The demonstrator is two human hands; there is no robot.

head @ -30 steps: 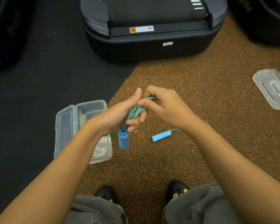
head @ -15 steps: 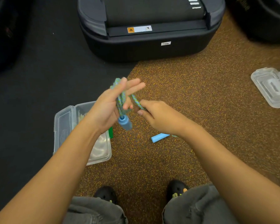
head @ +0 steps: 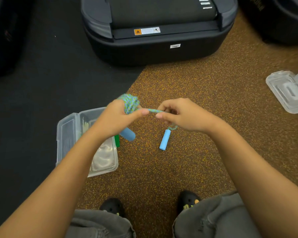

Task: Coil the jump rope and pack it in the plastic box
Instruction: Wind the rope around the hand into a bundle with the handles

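The left hand [head: 115, 117] grips the coiled jump rope [head: 130, 102], looped round its curled fingers. The right hand [head: 182, 115] pinches the taut strand between them. Both are above the floor, beside the open plastic box [head: 67, 134].

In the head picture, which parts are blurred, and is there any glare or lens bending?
Head view: the rope, coiled at the left hand, is smeared by motion, while the speckled floor is sharp. Head view: a pale sheen lies on the clear plastic box. Head view: the black case bows at its edges, a wide-lens effect.
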